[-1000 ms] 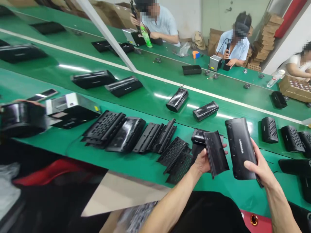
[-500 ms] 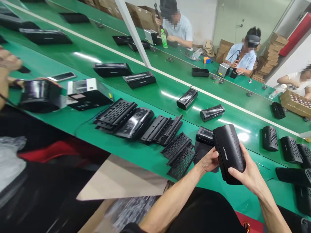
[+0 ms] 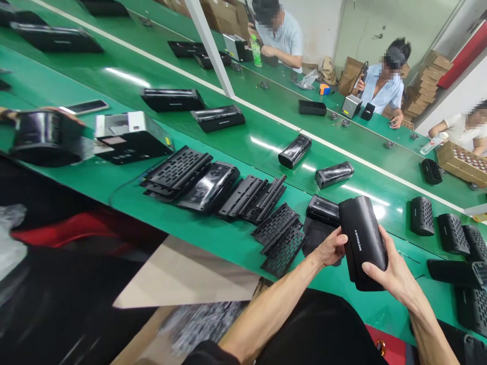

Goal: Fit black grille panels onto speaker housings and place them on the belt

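Both hands hold a black speaker (image 3: 363, 233) with white MERKURY lettering, tilted above the green bench. My left hand (image 3: 332, 247) grips its left edge, thumb and fingers bent around it. Around the right side wraps my right hand (image 3: 393, 268), its thumb lying across the lettered face near the bottom. Just behind the held speaker lies a glossy black speaker (image 3: 323, 209), beside a dark cloth-like piece (image 3: 317, 235). Perforated black grilles (image 3: 283, 248) are piled left of my left hand.
Along the bench to the left lie black panels (image 3: 243, 195), a glossy speaker body (image 3: 209, 185) and a white-topped box (image 3: 133, 137). Several speakers (image 3: 422, 216) stand at right. A white post (image 3: 211, 50) rises mid-belt; co-workers (image 3: 279, 35) sit across.
The speaker has turned slightly, showing more of its lettered face; my grip stays the same. Across the belt, a co-worker has let go of a black part and reached toward a small piece.
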Demonstrator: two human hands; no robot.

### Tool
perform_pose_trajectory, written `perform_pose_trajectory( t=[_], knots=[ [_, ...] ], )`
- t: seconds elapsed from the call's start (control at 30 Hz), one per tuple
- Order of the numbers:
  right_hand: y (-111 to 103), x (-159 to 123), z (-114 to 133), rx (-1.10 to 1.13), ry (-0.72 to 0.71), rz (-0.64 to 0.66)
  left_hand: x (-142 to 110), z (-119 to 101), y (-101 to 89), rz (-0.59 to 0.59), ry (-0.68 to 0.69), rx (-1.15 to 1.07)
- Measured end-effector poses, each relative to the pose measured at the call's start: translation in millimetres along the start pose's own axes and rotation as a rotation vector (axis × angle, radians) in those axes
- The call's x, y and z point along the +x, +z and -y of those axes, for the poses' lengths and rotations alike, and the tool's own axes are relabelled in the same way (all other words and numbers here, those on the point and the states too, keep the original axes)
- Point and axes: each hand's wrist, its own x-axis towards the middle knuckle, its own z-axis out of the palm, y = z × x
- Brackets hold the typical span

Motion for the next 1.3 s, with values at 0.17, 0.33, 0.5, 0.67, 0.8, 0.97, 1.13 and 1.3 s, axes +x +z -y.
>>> perform_pose_trajectory(
  t=[0.17, 0.33, 0.5, 0.67, 0.8, 0.97, 1.13, 1.3],
  knots=[
    [-6.2, 6.3, -6.6, 0.065, 0.024, 0.072, 5.1, -3.6, 11.9, -0.025, -0.007, 0.012],
    [-6.2, 8.5, -21.0, 0.171, -0.035, 0.031, 9.6, -9.9, 23.1, -0.127, 0.085, 0.068],
    [44.8, -7.2, -42.4, 0.231, -0.085, -0.391, 10.6, -9.9, 31.0, -0.271, 0.213, 0.127],
    [74.0, 0.5, -54.3, 0.264, -0.022, -0.597, 13.2, -18.6, 27.7, -0.328, 0.173, 0.254],
    [51.3, -8.2, -63.2, 0.357, -0.053, -0.533, 15.4, -68.4, 18.6, -0.291, 0.147, 0.49],
    [25.0, -25.5, -68.0, 0.362, -0.119, -0.421, 14.9, -114.3, 22.0, 0.036, 0.083, 0.832],
    [1.9, -26.9, -62.1, 0.441, -0.126, -0.397, 6.2, -83.0, 21.5, -0.104, 0.199, 0.616],
    [28.0, -13.5, -52.3, 0.586, -0.183, -0.343, -11.4, -12.9, 15.2, -0.163, -0.004, 0.086]
  ],
)
